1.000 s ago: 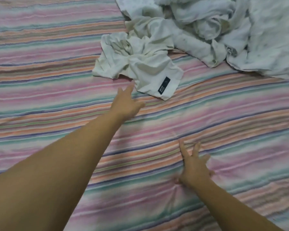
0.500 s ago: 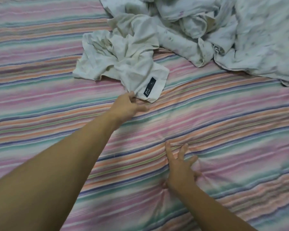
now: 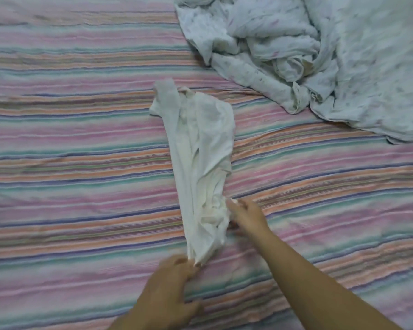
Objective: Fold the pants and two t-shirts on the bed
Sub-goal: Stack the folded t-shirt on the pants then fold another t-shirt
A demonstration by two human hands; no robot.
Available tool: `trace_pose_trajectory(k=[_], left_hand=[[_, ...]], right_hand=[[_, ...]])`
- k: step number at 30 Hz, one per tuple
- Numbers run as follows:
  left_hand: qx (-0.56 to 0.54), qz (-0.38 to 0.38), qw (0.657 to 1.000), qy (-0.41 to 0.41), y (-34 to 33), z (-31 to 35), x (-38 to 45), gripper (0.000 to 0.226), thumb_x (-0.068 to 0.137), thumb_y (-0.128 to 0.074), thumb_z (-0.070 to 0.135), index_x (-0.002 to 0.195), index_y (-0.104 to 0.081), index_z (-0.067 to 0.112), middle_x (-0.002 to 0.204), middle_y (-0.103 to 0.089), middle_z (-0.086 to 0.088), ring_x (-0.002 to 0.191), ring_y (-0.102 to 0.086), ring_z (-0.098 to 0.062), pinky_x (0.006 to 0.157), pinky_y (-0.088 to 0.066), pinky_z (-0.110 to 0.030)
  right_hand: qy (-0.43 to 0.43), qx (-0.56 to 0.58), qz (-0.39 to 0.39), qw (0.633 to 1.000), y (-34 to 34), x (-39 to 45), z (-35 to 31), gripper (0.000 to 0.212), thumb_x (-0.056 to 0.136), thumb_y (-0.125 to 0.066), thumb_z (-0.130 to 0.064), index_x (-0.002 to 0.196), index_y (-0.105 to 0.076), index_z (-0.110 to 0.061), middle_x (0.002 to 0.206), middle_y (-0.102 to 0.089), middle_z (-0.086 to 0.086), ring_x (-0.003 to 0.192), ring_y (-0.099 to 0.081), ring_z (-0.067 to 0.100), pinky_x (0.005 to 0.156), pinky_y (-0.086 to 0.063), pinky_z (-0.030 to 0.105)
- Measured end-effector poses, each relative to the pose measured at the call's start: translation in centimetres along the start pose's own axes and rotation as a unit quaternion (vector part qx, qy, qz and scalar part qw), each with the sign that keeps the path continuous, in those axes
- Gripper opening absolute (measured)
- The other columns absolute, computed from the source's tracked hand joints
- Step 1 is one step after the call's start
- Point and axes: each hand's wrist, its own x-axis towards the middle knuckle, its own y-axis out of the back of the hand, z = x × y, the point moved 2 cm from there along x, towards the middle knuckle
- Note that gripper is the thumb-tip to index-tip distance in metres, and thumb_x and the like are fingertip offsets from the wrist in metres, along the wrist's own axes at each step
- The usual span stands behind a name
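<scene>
A white t-shirt (image 3: 198,158) lies stretched in a long crumpled strip down the middle of the striped bed (image 3: 69,163). My left hand (image 3: 174,279) pinches its near end between the fingers. My right hand (image 3: 246,214) grips a bunched edge on the strip's right side, a little farther up. The far end of the t-shirt rests flat on the sheet. A heap of pale printed fabric (image 3: 308,58) is piled at the far right; which garments lie in it I cannot tell.
The striped sheet spreads bare to the left and to the near right of the t-shirt. The pale heap fills the far right corner and reaches down to about mid-height at the right edge.
My left hand took hold of the crumpled white t-shirt and dragged it away from the heap towards me, stretching it out. My right hand lifted off the sheet and grasped the t-shirt's side.
</scene>
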Motion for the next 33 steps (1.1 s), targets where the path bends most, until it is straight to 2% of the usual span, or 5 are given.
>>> trace_pose_trajectory(k=[7, 19, 21, 26, 33], left_hand=[[0.044, 0.183, 0.976, 0.105, -1.6, -4.8, -4.2, 0.040, 0.072, -0.055, 0.059, 0.054, -0.068, 0.025, 0.050, -0.052, 0.011, 0.052, -0.054, -0.008, 0.050, -0.039, -0.020], [-0.240, 0.264, 0.883, 0.306, -0.1, -5.7, 0.8, 0.063, 0.080, -0.067, 0.053, 0.132, -0.049, 0.023, 0.122, -0.061, -0.001, 0.100, -0.060, -0.027, 0.078, -0.045, -0.034], [-0.352, 0.241, 0.845, 0.323, -0.1, -6.8, 1.2, 0.054, 0.080, -0.072, 0.036, 0.128, -0.054, 0.020, 0.121, -0.063, -0.002, 0.099, -0.060, -0.026, 0.086, -0.050, -0.038], [-0.163, 0.149, 0.933, 0.286, -0.3, -7.2, 0.9, 0.015, 0.077, -0.056, 0.012, 0.082, -0.071, 0.014, 0.075, -0.069, -0.001, 0.072, -0.064, -0.024, 0.064, -0.050, -0.034], [-0.048, 0.216, 0.961, 0.168, 3.3, -4.4, -3.3, 0.031, 0.091, -0.048, 0.023, 0.062, -0.058, 0.014, 0.057, -0.056, -0.001, 0.055, -0.054, -0.018, 0.052, -0.038, -0.032]], right_hand=[[-0.064, 0.062, -0.021, 0.996, -6.3, -3.9, 3.1, 0.005, 0.078, -0.068, -0.006, 0.074, -0.071, -0.007, 0.080, -0.074, 0.017, 0.073, -0.070, 0.033, 0.061, -0.054, 0.037], [-0.022, -0.098, -0.337, 0.936, -8.2, -11.6, 5.4, 0.011, 0.078, -0.076, -0.006, 0.080, -0.075, -0.017, 0.062, -0.068, -0.005, 0.055, -0.060, 0.005, 0.052, -0.046, 0.015], [0.017, -0.166, -0.290, 0.942, -7.7, -11.0, 5.6, 0.008, 0.077, -0.077, -0.019, 0.083, -0.081, -0.017, 0.075, -0.075, -0.004, 0.067, -0.064, 0.007, 0.062, -0.053, 0.021], [0.130, -0.250, -0.003, 0.960, -6.0, -8.5, 4.5, 0.014, 0.089, -0.062, -0.019, 0.101, -0.067, -0.022, 0.095, -0.068, -0.007, 0.086, -0.063, 0.012, 0.077, -0.054, 0.029], [0.322, -0.364, -0.042, 0.873, -5.9, -9.5, 0.8, 0.058, 0.091, -0.062, -0.025, 0.146, -0.044, -0.030, 0.141, -0.052, -0.007, 0.124, -0.048, 0.021, 0.104, -0.042, 0.035]])
